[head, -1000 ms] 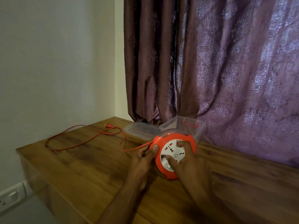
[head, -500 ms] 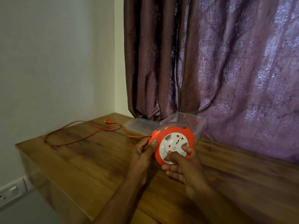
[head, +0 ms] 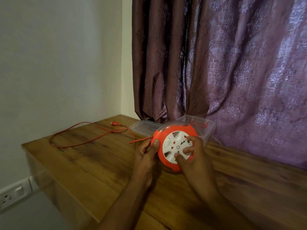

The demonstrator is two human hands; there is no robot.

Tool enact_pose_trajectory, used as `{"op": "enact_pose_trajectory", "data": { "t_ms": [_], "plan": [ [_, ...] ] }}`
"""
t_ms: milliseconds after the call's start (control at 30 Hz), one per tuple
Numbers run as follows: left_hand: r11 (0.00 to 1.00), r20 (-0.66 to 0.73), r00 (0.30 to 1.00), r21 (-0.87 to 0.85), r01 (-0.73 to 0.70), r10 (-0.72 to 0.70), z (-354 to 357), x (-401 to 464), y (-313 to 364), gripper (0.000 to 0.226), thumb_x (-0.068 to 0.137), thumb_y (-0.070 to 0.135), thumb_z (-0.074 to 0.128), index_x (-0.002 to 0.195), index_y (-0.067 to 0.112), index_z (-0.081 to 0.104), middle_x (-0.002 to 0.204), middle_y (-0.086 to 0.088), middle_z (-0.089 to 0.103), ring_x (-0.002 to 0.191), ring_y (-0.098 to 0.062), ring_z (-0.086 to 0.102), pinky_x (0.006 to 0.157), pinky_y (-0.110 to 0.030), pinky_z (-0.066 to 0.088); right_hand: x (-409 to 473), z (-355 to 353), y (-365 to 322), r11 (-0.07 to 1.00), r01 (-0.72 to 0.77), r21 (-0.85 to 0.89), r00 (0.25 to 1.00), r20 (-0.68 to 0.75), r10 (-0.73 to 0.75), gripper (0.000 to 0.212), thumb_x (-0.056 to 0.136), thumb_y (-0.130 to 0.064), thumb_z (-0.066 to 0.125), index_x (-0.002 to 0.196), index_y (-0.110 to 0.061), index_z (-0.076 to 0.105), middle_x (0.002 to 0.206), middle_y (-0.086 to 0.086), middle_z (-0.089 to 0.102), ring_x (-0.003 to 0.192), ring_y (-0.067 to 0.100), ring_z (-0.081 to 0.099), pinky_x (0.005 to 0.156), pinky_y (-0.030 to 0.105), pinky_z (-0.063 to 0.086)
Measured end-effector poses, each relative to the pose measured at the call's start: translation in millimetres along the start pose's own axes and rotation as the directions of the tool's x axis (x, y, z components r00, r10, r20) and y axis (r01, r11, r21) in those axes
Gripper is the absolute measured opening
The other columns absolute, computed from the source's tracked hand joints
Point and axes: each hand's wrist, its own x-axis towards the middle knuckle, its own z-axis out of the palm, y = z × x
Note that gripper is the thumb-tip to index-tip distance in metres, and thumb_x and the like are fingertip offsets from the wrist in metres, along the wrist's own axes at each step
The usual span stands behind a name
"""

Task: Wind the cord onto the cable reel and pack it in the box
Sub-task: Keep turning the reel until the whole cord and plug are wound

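An orange cable reel (head: 162, 156) with a white socket face stands tilted on the wooden table (head: 86, 165). My left hand (head: 146, 155) grips its left rim, thumb on the orange edge where the cord leaves it. My right hand (head: 191, 156) has its fingertips curled on the white centre disc. The orange cord (head: 86, 141) runs left from the reel across the table in a loose loop and ends in a plug (head: 114, 124) near the back edge. A clear plastic box (head: 204, 128) with an orange latch stands just behind the reel.
The box's clear lid (head: 144, 127) lies flat to the left of the box. A purple patterned curtain (head: 216, 63) hangs behind the table. A white wall (head: 58, 63) closes the left side, with a wall socket (head: 10, 197) low down beside the table's left edge.
My right hand has shifted round the white disc, turning it. The cord loop on the table has drawn in a little toward the reel. My left hand stays on the rim.
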Motion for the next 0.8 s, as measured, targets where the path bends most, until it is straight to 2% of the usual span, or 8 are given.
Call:
{"op": "enact_pose_trajectory", "data": {
  "t_ms": [67,133,233,300,433,633,733,800],
  "plan": [
    [1.0,0.015,1.0,-0.006,0.008,-0.008,0.6,-0.3,-2.3,0.04,0.08,0.04,0.073,0.111,0.014,0.075,0.114,-0.015,0.076,0.108,-0.038,0.071,0.091,-0.053,0.058,-3.3,-2.3,-0.6,0.928,0.21,-0.308,0.978,0.064,-0.2,0.061,0.085,-0.043,0.062,0.136,-0.047,0.027,0.12,-0.01,0.05,0.099,0.013,0.058,0.072,0.034,0.05],
    [1.0,0.043,0.999,0.0,0.029,-0.029,1.3,-1.2,-3.4,0.036,0.078,0.043,0.075,0.106,0.022,0.077,0.114,-0.013,0.076,0.108,-0.036,0.072,0.092,-0.056,0.057,-4.2,-2.6,-0.2,0.835,0.26,-0.485,0.966,0.133,-0.223,0.065,0.089,-0.053,0.05,0.142,-0.048,0.014,0.132,-0.006,0.043,0.101,0.02,0.06,0.071,0.036,0.051],
    [0.999,0.074,0.997,0.027,0.036,-0.038,2.0,-1.9,-3.0,0.035,0.078,0.044,0.075,0.106,0.023,0.078,0.113,-0.012,0.077,0.106,-0.034,0.073,0.088,-0.052,0.06,-2.1,-5.6,3.4,0.736,0.274,-0.618,0.961,0.154,-0.228,0.066,0.093,-0.058,0.04,0.146,-0.045,0.003,0.133,-0.001,0.046,0.099,0.022,0.062,0.068,0.034,0.051],
    [0.999,0.077,0.997,0.046,0.022,-0.025,2.2,-2.3,-1.3,0.04,0.08,0.043,0.073,0.111,0.019,0.075,0.113,-0.012,0.077,0.105,-0.033,0.073,0.083,-0.045,0.062,0.9,-8.4,5.1,0.727,0.262,-0.635,0.965,0.153,-0.214,0.067,0.093,-0.06,0.039,0.146,-0.045,0.001,0.13,-0.001,0.051,0.099,0.021,0.064,0.071,0.035,0.054],
    [0.996,0.084,0.996,0.089,0.033,-0.041,3.5,-4.3,0.6,0.044,0.076,0.047,0.073,0.111,0.02,0.075,0.112,-0.009,0.077,0.103,-0.031,0.074,0.08,-0.043,0.063,3.7,-5.4,8.9,0.735,0.252,-0.63,0.966,0.111,-0.235,0.065,0.091,-0.064,0.039,0.146,-0.043,0.012,0.117,-0.002,0.064,0.092,0.02,0.067,0.069,0.033,0.055],
    [0.994,0.117,0.993,0.11,0.016,-0.029,5.1,-5.2,1.0,0.027,0.084,0.038,0.069,0.106,0.025,0.078,0.111,-0.007,0.078,0.102,-0.028,0.075,0.076,-0.037,0.062,5.3,-3.6,19.4,0.861,0.108,-0.497,0.987,-0.049,-0.152,0.062,0.076,-0.077,0.045,0.129,-0.046,0.034,0.086,-0.005,0.071,0.082,0.022,0.068,0.067,0.034,0.054],
    [0.995,0.131,0.991,0.102,-0.013,0.0,6.5,-5.8,1.9,0.022,0.085,0.035,0.068,0.103,0.028,0.079,0.107,-0.006,0.079,0.097,-0.026,0.076,0.072,-0.033,0.062,8.5,-0.7,19.9,0.959,-0.06,-0.277,0.993,-0.116,0.029,0.061,0.067,-0.08,0.047,0.116,-0.044,0.043,0.084,-0.004,0.071,0.081,0.023,0.068,0.07,0.038,0.055],
    [0.993,0.132,0.991,0.113,-0.025,0.01,7.1,-5.8,2.4,0.02,0.085,0.034,0.067,0.1,0.032,0.08,0.105,-0.004,0.08,0.095,-0.025,0.077,0.07,-0.031,0.062,9.8,0.8,18.0,0.986,-0.162,-0.04,0.985,-0.072,0.158,0.051,0.07,-0.071,0.057,0.109,-0.04,0.047,0.081,-0.001,0.071,0.07,0.025,0.069,0.066,0.043,0.057]
  ]
}}
